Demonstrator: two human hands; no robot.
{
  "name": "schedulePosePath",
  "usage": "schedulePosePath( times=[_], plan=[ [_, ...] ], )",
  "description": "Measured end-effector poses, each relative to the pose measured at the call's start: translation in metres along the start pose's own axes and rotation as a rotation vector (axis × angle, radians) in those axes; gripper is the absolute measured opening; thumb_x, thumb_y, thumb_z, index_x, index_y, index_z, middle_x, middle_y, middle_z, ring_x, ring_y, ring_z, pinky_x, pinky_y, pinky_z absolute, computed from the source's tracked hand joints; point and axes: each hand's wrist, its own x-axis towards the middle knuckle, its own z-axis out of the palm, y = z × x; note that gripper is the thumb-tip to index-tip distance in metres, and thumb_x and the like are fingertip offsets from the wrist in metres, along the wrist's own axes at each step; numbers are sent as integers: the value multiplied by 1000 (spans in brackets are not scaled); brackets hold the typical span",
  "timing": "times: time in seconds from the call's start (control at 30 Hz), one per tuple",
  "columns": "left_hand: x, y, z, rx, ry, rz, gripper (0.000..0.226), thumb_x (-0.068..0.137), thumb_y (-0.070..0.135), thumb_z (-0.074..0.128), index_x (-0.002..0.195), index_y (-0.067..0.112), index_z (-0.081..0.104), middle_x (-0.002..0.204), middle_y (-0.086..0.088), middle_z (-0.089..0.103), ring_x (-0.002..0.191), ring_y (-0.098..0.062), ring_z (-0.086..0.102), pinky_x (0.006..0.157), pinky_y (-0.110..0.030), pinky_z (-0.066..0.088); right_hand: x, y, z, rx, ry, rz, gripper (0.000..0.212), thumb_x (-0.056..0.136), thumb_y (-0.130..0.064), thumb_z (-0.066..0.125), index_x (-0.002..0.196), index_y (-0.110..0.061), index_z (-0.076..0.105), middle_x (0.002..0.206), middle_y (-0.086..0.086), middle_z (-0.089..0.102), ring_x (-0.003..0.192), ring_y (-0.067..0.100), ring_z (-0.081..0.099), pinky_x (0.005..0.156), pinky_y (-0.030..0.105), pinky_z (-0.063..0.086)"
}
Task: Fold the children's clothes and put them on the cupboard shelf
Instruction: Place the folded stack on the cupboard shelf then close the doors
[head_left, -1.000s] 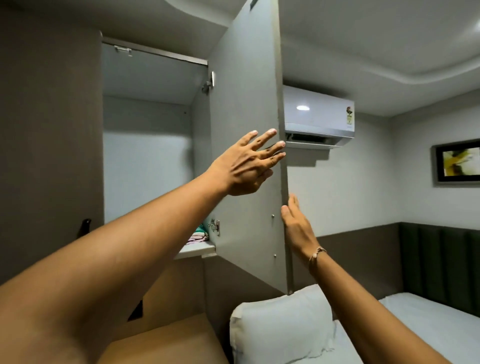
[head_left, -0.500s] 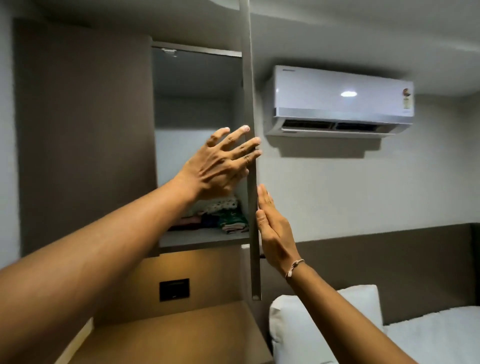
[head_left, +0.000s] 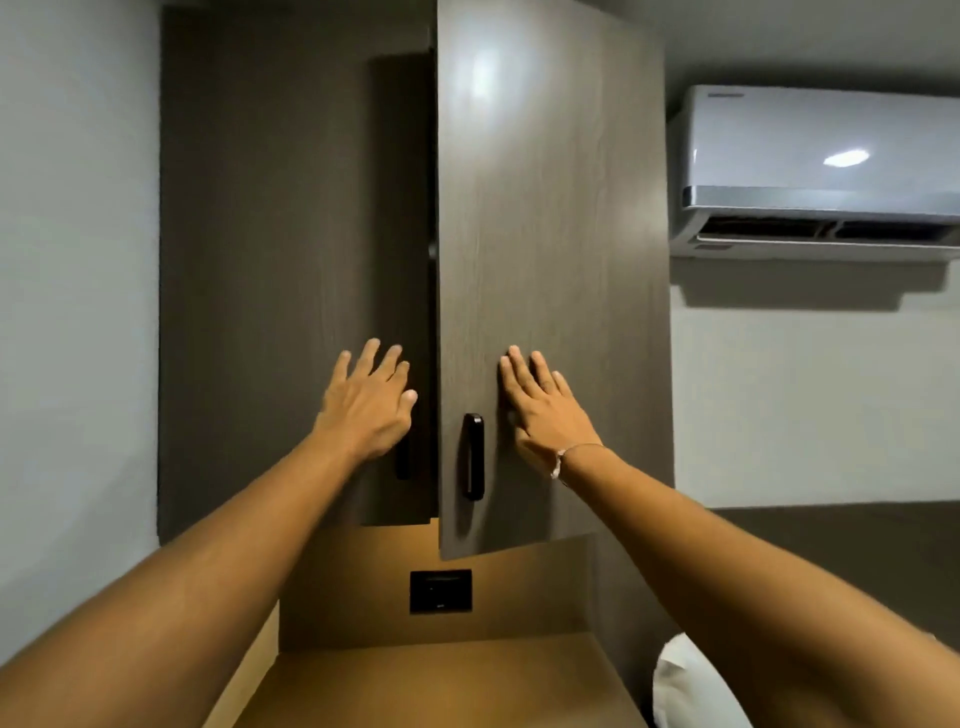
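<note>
The dark wood cupboard fills the middle of the head view. Its right door (head_left: 550, 208) stands a little ajar, with a black handle (head_left: 473, 456) near its left edge. My right hand (head_left: 543, 405) lies flat on that door, fingers straight. My left hand (head_left: 368, 402) is spread flat against the left door (head_left: 291, 260), covering part of its handle (head_left: 402, 460). The folded children's clothes and the shelf are hidden behind the doors.
An air conditioner (head_left: 821, 171) hangs on the wall to the right. Below the cupboard are a lit wooden niche with a black socket plate (head_left: 440, 591) and a wooden top (head_left: 441, 680). A white pillow (head_left: 691, 686) shows at the lower right.
The right door has swung from wide open to nearly shut under my right hand. My left hand moved onto the left door. The clothes on the shelf are no longer visible.
</note>
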Motion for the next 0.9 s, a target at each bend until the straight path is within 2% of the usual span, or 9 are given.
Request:
schedulePosePath(
  times=[0.13,0.27,0.4,0.6,0.8,0.9],
  plan=[
    [4,-31,69,-44,-51,-67,60,103,41,20,154,14,6,164,-6,-4,149,-27,-10,121,-48,-1,22,6,41,-57,53,31,69,100,-27,29,151,-26,-17,158,-4,-24,145,25,-22,121,49,1],
    [6,-45,117,-110,72,-15,63,102,42,19,151,16,-11,161,-6,-16,148,-24,-16,121,-46,-4,44,2,71,-71,107,96,67,100,-29,27,151,-26,-17,158,-4,-24,145,27,-24,120,52,-2],
    [9,-50,141,-137,157,7,67,98,44,17,152,16,-11,160,-4,-20,148,-22,-20,120,-45,-9,50,9,93,-96,203,92,69,98,-30,30,152,-25,-12,160,-3,-19,146,26,-21,119,52,-4],
    [13,-51,152,-149,205,7,70,98,45,21,153,16,-11,161,-4,-20,148,-21,-20,120,-48,-8,60,13,108,-119,248,100,71,96,-33,32,153,-23,-10,161,-1,-15,147,27,-18,119,55,-2],
    [9,-45,141,-158,173,-15,71,97,47,20,153,16,-10,162,-5,-17,148,-21,-19,121,-48,-5,57,12,99,-83,197,87,72,96,-30,33,153,-23,-11,160,0,-18,146,28,-20,119,55,-4],
    [5,-45,123,-150,174,-25,70,96,49,19,154,15,-2,163,-6,-9,150,-22,-11,122,-47,0,57,4,84,10,142,83,71,97,-31,34,152,-22,-10,160,1,-18,146,28,-20,118,58,0]
  ],
)
